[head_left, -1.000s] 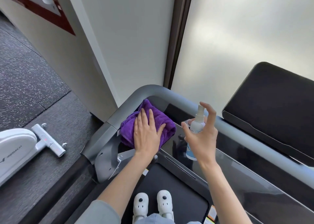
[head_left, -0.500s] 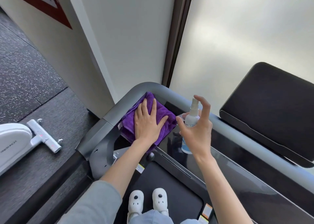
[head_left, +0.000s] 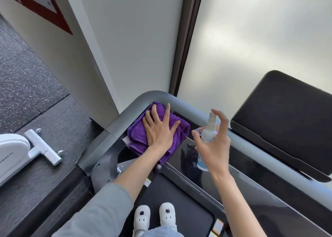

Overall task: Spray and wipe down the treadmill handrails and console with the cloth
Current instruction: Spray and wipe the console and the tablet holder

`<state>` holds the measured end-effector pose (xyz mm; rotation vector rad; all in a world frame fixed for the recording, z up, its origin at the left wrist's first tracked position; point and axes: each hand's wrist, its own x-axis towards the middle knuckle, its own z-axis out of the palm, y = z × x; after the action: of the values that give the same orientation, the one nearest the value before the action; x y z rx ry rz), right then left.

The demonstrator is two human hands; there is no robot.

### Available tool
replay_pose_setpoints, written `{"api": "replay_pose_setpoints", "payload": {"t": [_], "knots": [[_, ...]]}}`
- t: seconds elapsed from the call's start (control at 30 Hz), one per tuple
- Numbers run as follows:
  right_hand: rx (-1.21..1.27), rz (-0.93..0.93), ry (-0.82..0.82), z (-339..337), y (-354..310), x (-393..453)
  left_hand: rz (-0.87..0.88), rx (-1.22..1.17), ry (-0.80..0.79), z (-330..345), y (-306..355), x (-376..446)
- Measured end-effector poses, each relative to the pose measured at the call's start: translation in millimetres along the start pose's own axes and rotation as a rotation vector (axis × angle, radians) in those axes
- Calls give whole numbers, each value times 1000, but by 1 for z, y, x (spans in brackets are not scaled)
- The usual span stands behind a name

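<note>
Left hand (head_left: pixel 159 132) presses flat on the cloth (head_left: pixel 140 138) at the console's (head_left: pixel 224 168) ten o'clock corner. Right hand (head_left: pixel 213 147) grips the spray bottle (head_left: pixel 208 134); likely risk: spray misses the console.

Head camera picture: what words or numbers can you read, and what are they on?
"ERACH": on the white machine on the floor; its start is cut off at the edge.
Spray bottle label: too small to read.
Wall poster: too blurred.
Stickers beside the belt: too blurred.
</note>
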<state>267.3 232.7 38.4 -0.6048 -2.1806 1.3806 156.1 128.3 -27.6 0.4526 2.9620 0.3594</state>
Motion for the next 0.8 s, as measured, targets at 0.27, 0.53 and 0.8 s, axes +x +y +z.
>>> {"api": "replay_pose_setpoints", "payload": {"t": [0.27, 0.53, 0.8], "knots": [[16, -28, -7, 12, -5, -7, 36, -140, 127, 15, -8, -44], [-7, 24, 22, 5, 6, -8, 26, -129, 187, 17, 20, -5], [-3, -5, 34, 3, 1, -1, 166, -64, 243, 12, -3, 15]]}}
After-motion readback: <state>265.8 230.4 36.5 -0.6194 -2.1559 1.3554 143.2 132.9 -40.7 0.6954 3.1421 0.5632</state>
